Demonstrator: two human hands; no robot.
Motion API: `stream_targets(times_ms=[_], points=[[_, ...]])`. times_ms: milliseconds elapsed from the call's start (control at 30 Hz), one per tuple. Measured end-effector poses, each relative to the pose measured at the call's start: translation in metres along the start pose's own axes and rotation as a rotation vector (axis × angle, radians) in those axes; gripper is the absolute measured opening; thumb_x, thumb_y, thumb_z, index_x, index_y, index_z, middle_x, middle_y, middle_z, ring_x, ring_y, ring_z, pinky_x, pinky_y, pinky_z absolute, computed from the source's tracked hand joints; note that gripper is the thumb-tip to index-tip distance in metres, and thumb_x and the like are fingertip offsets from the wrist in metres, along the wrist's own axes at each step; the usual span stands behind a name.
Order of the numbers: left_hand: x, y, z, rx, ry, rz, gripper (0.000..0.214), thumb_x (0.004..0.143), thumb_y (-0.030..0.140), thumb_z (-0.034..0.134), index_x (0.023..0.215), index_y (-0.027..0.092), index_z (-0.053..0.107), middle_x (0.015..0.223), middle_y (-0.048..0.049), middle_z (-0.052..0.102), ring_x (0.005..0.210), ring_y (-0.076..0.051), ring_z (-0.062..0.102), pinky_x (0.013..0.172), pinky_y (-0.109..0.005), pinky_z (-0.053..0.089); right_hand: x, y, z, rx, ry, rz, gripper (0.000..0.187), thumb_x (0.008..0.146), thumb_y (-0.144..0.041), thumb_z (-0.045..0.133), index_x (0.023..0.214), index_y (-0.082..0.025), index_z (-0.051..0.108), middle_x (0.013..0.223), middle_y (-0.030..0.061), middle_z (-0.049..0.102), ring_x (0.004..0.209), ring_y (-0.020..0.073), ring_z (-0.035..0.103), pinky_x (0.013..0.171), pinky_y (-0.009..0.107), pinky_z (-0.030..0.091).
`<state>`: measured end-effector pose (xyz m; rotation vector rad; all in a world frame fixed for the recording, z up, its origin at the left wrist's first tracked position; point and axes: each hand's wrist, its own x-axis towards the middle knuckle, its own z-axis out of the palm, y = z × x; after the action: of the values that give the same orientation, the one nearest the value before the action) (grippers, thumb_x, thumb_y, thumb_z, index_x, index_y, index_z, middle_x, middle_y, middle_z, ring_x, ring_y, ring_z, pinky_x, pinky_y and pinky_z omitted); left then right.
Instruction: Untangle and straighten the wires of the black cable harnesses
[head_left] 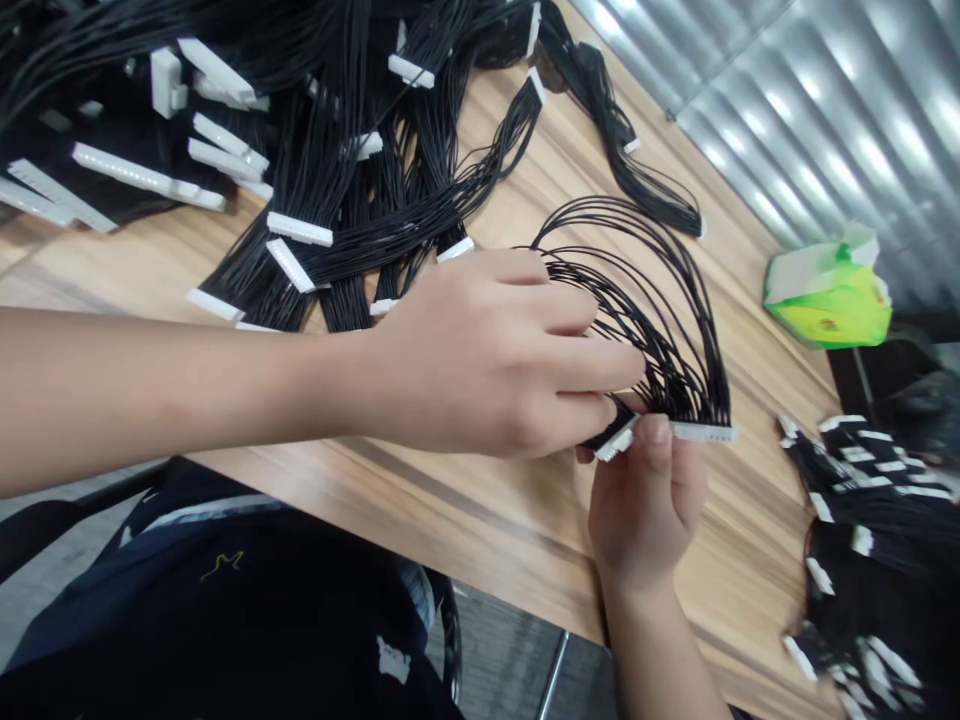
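Bare wood-grain tabletop (465, 515) lies open below the left hand (495, 350) and right hand (649, 505); the looped black wire bundle (679, 370) they hold, a heap of black white-plugged harnesses (337, 170) beyond and another harness pile (885, 500) rightward block passage.

**Hands: both closed, tips close together**

We record the left hand (495, 350) palm down, its bare forearm (187, 385) entering level from the left, fingers (592, 365) held together and pinched at the tips. The right hand (649, 500) comes up from below on a straight wrist (637, 600), thumb (656, 435) pressed upward just beside the left fingertips.
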<state>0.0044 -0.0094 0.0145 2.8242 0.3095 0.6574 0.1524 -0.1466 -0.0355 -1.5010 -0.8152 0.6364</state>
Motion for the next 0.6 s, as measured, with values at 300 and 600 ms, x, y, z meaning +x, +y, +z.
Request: stream_targets(times_ms=[300,600], points=[[-0.002,0.003,0.01,-0.077,-0.145,-0.147,0.023,0.101,0.031,0.049,0.102,0.025,0.071,0.1,0.0053,0.071,0.083,-0.012,0.066,0.058,-0.026,0.033,-0.001,0.008,-0.006,-0.166,-0.147,-0.131,0.024,0.099,-0.039,0.055,0.098,-0.025,0.075,0.076,-0.0004,0.066,0.066,0.0135,0.057,0.064,0.028,0.048],[-0.007,0.001,0.014,0.001,-0.12,-0.075,0.025,0.102,0.02,0.044,0.111,0.023,0.067,0.105,0.0039,0.069,0.09,-0.014,0.065,0.056,-0.028,0.028,0.001,0.008,-0.004,-0.181,-0.11,-0.162,0.025,0.099,-0.04,0.057,0.096,-0.023,0.075,0.075,-0.001,0.065,0.063,0.0114,0.054,0.057,0.026,0.043]])
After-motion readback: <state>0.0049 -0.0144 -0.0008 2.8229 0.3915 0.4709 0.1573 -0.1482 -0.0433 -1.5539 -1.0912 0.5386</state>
